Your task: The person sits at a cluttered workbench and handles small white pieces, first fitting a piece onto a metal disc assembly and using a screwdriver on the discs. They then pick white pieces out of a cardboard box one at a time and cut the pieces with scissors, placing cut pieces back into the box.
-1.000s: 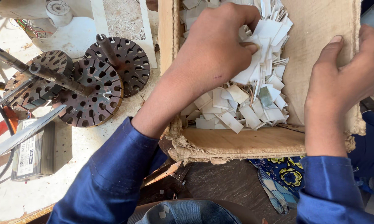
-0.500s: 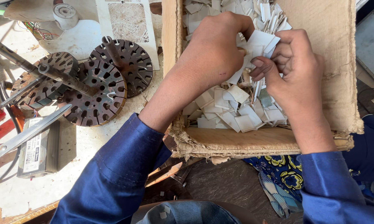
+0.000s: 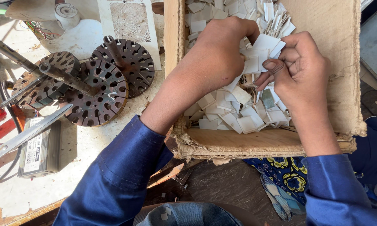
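Observation:
A worn cardboard box (image 3: 343,50) holds a heap of small white paper pieces (image 3: 226,113). My left hand (image 3: 217,54) is inside the box, closed around a bunch of white paper pieces (image 3: 261,48) held upright. My right hand (image 3: 299,71) is right beside it, thumb and fingers pinching at the same bunch. Both forearms wear blue sleeves.
Left of the box, three dark slotted round metal discs (image 3: 94,92) on shafts lie on a white worktop (image 3: 71,167). A long metal blade (image 3: 29,132) lies over a small grey box-shaped unit (image 3: 40,152). Patterned blue cloth (image 3: 280,180) hangs below the box.
My right hand has left the box's right wall and moved left to join my left hand at the bunch of paper pieces. My left hand stays in place.

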{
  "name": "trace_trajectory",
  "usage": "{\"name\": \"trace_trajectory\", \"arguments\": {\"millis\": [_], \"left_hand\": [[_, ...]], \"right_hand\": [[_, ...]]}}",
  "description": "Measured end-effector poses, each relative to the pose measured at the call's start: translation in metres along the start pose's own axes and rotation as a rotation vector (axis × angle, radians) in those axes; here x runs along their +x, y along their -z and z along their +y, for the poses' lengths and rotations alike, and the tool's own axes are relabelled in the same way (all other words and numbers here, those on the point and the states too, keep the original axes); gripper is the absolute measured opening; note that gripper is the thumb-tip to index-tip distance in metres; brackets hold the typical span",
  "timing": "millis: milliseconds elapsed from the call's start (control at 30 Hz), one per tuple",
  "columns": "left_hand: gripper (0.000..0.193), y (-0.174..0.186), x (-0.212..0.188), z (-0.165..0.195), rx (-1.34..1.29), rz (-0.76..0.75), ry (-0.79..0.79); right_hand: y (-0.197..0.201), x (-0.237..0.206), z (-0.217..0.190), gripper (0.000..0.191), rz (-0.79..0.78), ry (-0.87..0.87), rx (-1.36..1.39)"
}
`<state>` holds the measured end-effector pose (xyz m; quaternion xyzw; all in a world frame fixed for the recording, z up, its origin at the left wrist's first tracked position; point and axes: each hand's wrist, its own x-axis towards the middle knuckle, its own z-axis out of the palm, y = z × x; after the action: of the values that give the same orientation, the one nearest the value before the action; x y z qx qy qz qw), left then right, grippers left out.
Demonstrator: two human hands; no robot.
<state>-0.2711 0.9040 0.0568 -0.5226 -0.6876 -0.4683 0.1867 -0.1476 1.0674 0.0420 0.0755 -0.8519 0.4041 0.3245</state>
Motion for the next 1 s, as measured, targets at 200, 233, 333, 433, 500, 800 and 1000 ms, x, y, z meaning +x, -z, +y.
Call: {"name": "trace_trajectory", "arguments": {"millis": [200, 233, 333, 433, 500, 800, 1000], "left_hand": [[0.040, 0.002, -0.005, 0.005, -0.014, -0.011, 0.069], [0.041, 0.002, -0.005, 0.006, -0.010, 0.000, 0.058], [0.044, -0.001, -0.005, 0.006, -0.021, 0.013, 0.092], [0.047, -0.004, -0.006, 0.005, -0.005, 0.006, 0.093], [0.049, -0.005, -0.006, 0.004, 0.000, 0.004, 0.075], [0.045, -0.010, -0.007, -0.002, 0.040, 0.014, 0.132], [0.048, -0.013, -0.005, -0.001, 0.197, 0.202, -0.069]], "right_hand": [[-0.002, 0.000, -0.001, 0.021, 0.031, -0.082, -0.137], [-0.002, 0.000, 0.000, 0.021, 0.041, -0.091, -0.132], [-0.001, -0.001, 0.003, 0.021, 0.068, -0.095, -0.123], [0.001, -0.004, 0.006, 0.023, 0.097, -0.072, -0.114], [0.003, -0.005, 0.009, 0.023, 0.124, -0.070, -0.094], [0.011, -0.008, 0.016, 0.023, 0.147, 0.014, -0.067], [0.009, -0.007, 0.010, 0.021, 0.143, 0.021, -0.041]]}}
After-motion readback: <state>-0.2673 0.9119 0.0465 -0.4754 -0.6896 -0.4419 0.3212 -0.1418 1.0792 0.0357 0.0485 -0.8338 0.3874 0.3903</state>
